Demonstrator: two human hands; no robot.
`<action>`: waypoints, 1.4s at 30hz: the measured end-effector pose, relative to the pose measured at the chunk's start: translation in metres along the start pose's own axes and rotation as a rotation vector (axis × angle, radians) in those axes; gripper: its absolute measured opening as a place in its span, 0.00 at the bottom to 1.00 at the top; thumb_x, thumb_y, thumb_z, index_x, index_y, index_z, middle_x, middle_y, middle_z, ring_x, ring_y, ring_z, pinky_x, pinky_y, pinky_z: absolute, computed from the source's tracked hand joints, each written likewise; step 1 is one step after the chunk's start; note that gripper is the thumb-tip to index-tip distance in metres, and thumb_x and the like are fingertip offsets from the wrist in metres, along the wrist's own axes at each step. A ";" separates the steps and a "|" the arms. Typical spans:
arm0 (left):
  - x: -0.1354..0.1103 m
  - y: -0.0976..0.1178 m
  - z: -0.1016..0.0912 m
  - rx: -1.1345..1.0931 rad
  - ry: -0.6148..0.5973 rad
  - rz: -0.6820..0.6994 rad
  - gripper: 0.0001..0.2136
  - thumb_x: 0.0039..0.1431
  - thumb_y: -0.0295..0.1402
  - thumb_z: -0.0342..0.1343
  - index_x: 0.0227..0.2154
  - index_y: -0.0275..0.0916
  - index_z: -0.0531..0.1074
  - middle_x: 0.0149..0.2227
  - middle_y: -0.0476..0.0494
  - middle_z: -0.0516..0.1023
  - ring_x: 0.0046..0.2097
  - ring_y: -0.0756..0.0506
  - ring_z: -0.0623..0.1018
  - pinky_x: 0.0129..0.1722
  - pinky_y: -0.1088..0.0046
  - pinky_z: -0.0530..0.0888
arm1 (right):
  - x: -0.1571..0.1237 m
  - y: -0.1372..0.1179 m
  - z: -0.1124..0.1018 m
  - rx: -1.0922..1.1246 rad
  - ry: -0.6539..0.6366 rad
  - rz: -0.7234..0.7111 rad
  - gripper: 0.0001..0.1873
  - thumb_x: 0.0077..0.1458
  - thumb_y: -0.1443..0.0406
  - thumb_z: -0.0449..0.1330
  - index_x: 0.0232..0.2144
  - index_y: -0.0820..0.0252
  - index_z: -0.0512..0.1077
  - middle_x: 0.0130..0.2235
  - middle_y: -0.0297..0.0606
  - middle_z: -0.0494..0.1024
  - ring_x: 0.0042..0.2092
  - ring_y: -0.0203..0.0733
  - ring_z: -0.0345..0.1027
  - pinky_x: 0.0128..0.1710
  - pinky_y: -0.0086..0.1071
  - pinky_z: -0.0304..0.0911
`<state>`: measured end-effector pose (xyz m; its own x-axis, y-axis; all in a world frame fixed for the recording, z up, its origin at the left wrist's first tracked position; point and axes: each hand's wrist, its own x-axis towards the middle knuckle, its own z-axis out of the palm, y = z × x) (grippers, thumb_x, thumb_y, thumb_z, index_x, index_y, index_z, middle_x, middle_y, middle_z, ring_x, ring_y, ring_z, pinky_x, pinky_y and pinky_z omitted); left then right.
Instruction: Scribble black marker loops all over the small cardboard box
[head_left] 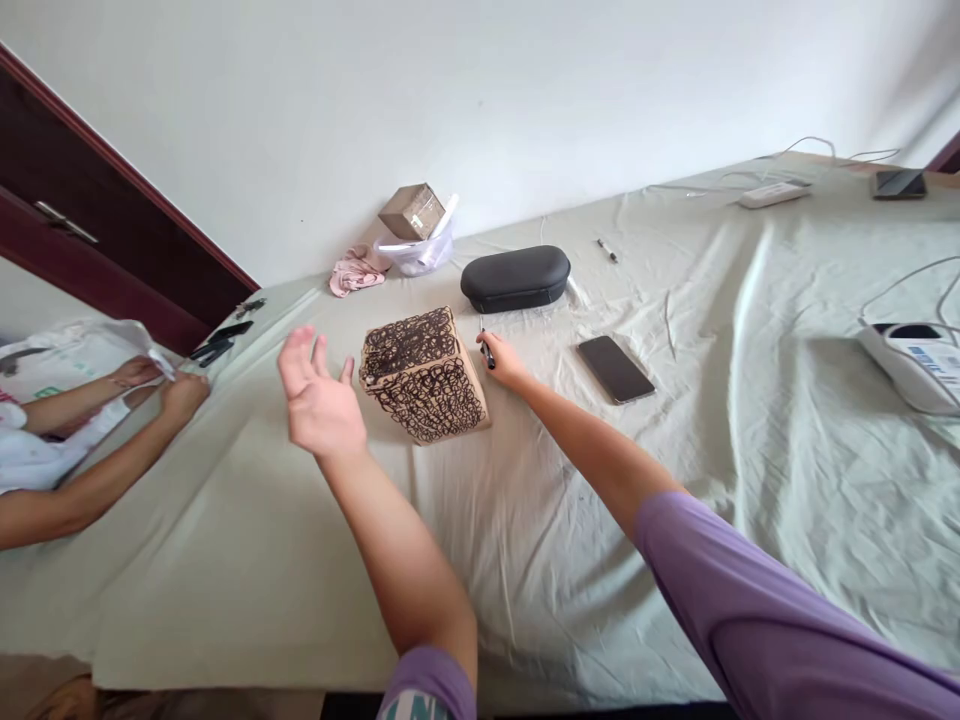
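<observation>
A cardboard box (427, 385) covered in dark looping scribbles stands on the cloth between my hands. Just left of it, my left hand (321, 400) is raised with the palm up and the fingers apart, holding nothing. On the other side, my right hand (502, 360) is closed around a black pen (488, 354), whose thin, light tip points away from me near the box's right side. Behind the box lies a black zipped case (516, 278). A dark-screened phone (615, 369) lies flat to the right of my right hand.
Against the wall are a small brown box (412, 211), a plastic bag (420, 255) and a pink cloth (358, 271). Another pen (607, 250) lies beyond the phone. A white corded device (919, 365) sits far right. Another person's hands (184, 395) are at left.
</observation>
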<state>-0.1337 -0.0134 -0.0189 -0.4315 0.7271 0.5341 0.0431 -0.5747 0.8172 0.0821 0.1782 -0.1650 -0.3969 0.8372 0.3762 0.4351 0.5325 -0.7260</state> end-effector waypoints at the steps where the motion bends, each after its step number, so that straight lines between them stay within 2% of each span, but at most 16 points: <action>1: -0.002 0.005 0.001 -0.058 -0.026 0.034 0.27 0.51 0.47 0.57 0.57 0.65 0.77 0.72 0.61 0.71 0.81 0.32 0.55 0.74 0.42 0.66 | -0.007 0.002 -0.008 -0.001 0.019 0.001 0.22 0.53 0.73 0.57 0.51 0.59 0.69 0.52 0.49 0.77 0.53 0.52 0.69 0.58 0.40 0.66; 3: -0.007 0.015 0.004 -0.124 -0.071 0.123 0.25 0.56 0.54 0.54 0.58 0.70 0.76 0.69 0.65 0.74 0.81 0.34 0.56 0.75 0.42 0.67 | -0.029 0.009 -0.030 -0.016 0.066 0.016 0.22 0.54 0.72 0.56 0.52 0.58 0.68 0.54 0.49 0.75 0.55 0.51 0.70 0.60 0.40 0.66; 6: -0.012 0.026 0.009 -0.047 -0.066 0.200 0.25 0.59 0.61 0.47 0.58 0.74 0.73 0.69 0.73 0.73 0.82 0.35 0.52 0.73 0.39 0.68 | -0.079 0.019 -0.069 0.014 0.117 -0.004 0.18 0.58 0.67 0.57 0.51 0.52 0.67 0.52 0.45 0.75 0.52 0.50 0.71 0.59 0.42 0.68; 8: -0.012 0.028 0.015 0.002 -0.058 0.172 0.22 0.62 0.58 0.45 0.56 0.72 0.72 0.67 0.69 0.76 0.81 0.34 0.56 0.65 0.37 0.72 | -0.114 0.022 -0.092 0.026 0.122 0.021 0.17 0.59 0.63 0.58 0.51 0.51 0.67 0.52 0.43 0.75 0.47 0.47 0.72 0.55 0.40 0.70; 10: -0.011 0.027 0.025 0.012 -0.041 0.149 0.19 0.65 0.52 0.42 0.52 0.63 0.71 0.55 0.52 0.81 0.71 0.33 0.72 0.51 0.42 0.75 | -0.144 0.021 -0.108 0.074 0.133 0.051 0.18 0.60 0.61 0.59 0.52 0.50 0.67 0.51 0.41 0.75 0.43 0.44 0.72 0.52 0.38 0.72; 12: -0.010 0.025 0.042 -0.095 -0.026 0.197 0.15 0.65 0.49 0.43 0.45 0.54 0.71 0.33 0.42 0.71 0.46 0.37 0.81 0.36 0.54 0.70 | -0.166 0.020 -0.115 0.103 0.121 0.040 0.19 0.60 0.62 0.60 0.54 0.51 0.67 0.51 0.41 0.75 0.43 0.44 0.73 0.51 0.38 0.72; 14: -0.011 0.021 0.063 -0.243 -0.193 0.167 0.08 0.62 0.44 0.56 0.42 0.51 0.71 0.25 0.48 0.55 0.28 0.44 0.71 0.30 0.61 0.62 | -0.181 0.019 -0.117 0.102 0.096 -0.024 0.18 0.61 0.64 0.60 0.53 0.51 0.68 0.49 0.41 0.75 0.43 0.44 0.72 0.50 0.39 0.72; 16: -0.015 0.015 0.088 -0.424 -0.367 0.155 0.10 0.57 0.43 0.65 0.36 0.47 0.72 0.20 0.55 0.48 0.20 0.51 0.54 0.25 0.68 0.55 | -0.189 0.020 -0.117 0.089 0.075 -0.115 0.17 0.61 0.66 0.60 0.52 0.52 0.68 0.46 0.40 0.75 0.41 0.44 0.72 0.48 0.40 0.71; 17: -0.018 0.010 0.100 -0.509 -0.393 0.173 0.13 0.57 0.47 0.66 0.33 0.45 0.72 0.18 0.57 0.45 0.18 0.53 0.48 0.22 0.71 0.51 | -0.192 0.020 -0.117 0.079 0.059 -0.159 0.17 0.61 0.66 0.60 0.52 0.52 0.68 0.44 0.40 0.75 0.41 0.44 0.72 0.47 0.40 0.71; 20: -0.035 -0.016 0.131 -0.488 -0.409 0.012 0.16 0.55 0.45 0.70 0.28 0.42 0.71 0.17 0.61 0.45 0.18 0.55 0.48 0.21 0.75 0.52 | -0.199 0.022 -0.118 0.058 0.005 -0.252 0.16 0.63 0.67 0.61 0.53 0.51 0.69 0.44 0.39 0.76 0.41 0.45 0.73 0.45 0.39 0.71; 23: -0.063 -0.055 0.148 -0.453 -0.420 -0.162 0.12 0.54 0.39 0.70 0.28 0.41 0.73 0.17 0.62 0.48 0.18 0.55 0.51 0.21 0.77 0.53 | -0.203 0.021 -0.120 0.057 -0.039 -0.305 0.15 0.65 0.67 0.60 0.53 0.51 0.69 0.45 0.41 0.77 0.43 0.46 0.75 0.46 0.40 0.71; 25: -0.086 -0.083 0.148 -0.387 -0.392 -0.280 0.09 0.53 0.37 0.68 0.28 0.40 0.74 0.17 0.62 0.50 0.19 0.55 0.51 0.21 0.78 0.51 | -0.204 0.020 -0.119 0.054 -0.067 -0.329 0.15 0.66 0.68 0.59 0.53 0.51 0.69 0.46 0.42 0.77 0.44 0.46 0.75 0.47 0.40 0.71; 27: -0.108 -0.104 0.141 -0.300 -0.280 -0.335 0.07 0.52 0.36 0.65 0.27 0.40 0.73 0.16 0.62 0.52 0.18 0.55 0.51 0.21 0.77 0.51 | -0.206 0.018 -0.119 0.055 -0.095 -0.329 0.15 0.66 0.68 0.58 0.53 0.51 0.69 0.46 0.41 0.77 0.43 0.45 0.75 0.47 0.39 0.71; 32: -0.130 -0.122 0.113 -0.216 -0.154 -0.255 0.06 0.54 0.36 0.62 0.27 0.40 0.74 0.16 0.60 0.53 0.20 0.54 0.53 0.24 0.76 0.53 | -0.210 0.016 -0.122 0.090 -0.133 -0.288 0.12 0.66 0.68 0.60 0.51 0.51 0.70 0.45 0.39 0.77 0.42 0.43 0.74 0.45 0.37 0.70; 37: -0.129 -0.126 0.107 -0.014 -0.207 -0.166 0.07 0.60 0.37 0.60 0.29 0.40 0.76 0.18 0.57 0.56 0.22 0.53 0.56 0.25 0.75 0.54 | -0.211 0.017 -0.129 0.083 -0.116 -0.209 0.11 0.64 0.65 0.61 0.49 0.51 0.72 0.44 0.39 0.78 0.40 0.44 0.74 0.45 0.38 0.71; 42: -0.143 -0.133 0.117 0.059 -0.320 -0.139 0.06 0.61 0.37 0.65 0.36 0.40 0.77 0.21 0.57 0.62 0.23 0.53 0.61 0.25 0.76 0.59 | -0.212 -0.001 -0.130 0.289 0.039 -0.058 0.09 0.65 0.61 0.66 0.46 0.50 0.72 0.43 0.37 0.79 0.42 0.44 0.77 0.48 0.41 0.74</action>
<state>0.0273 0.0030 -0.1786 -0.1333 0.8830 0.4501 0.0593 -0.4463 0.8929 0.2708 0.0163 -0.1690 -0.3809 0.8136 0.4394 0.1625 0.5267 -0.8344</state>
